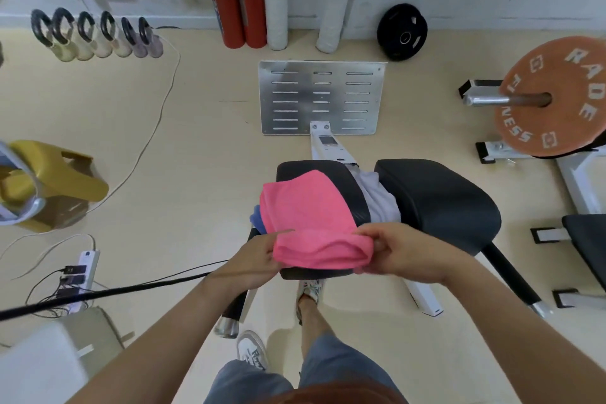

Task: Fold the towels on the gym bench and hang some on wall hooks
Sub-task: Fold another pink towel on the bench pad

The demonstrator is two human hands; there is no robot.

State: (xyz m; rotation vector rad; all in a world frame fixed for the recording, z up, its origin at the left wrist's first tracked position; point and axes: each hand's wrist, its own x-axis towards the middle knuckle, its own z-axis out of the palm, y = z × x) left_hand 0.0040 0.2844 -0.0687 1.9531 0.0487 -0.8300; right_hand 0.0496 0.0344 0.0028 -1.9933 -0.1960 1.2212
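Folding step: left grip (259,256) and right grip (405,256) pinch pink towel (308,210) near edge on worktop (439,197); next, carry fold away from grips

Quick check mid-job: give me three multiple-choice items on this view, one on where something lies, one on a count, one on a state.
1. The pink towel lies on:
A. the floor
B. the bench pad
C. a wall hook

2. Red fire extinguishers by the wall:
A. one
B. two
C. four

3. The pink towel's near edge is:
A. pinched by both hands
B. hanging free
C. held by one hand

Key: 1 B, it is spread over the dark pad. 2 B, two red cylinders stand together. 3 A, the left hand and right hand grip its folded edge.
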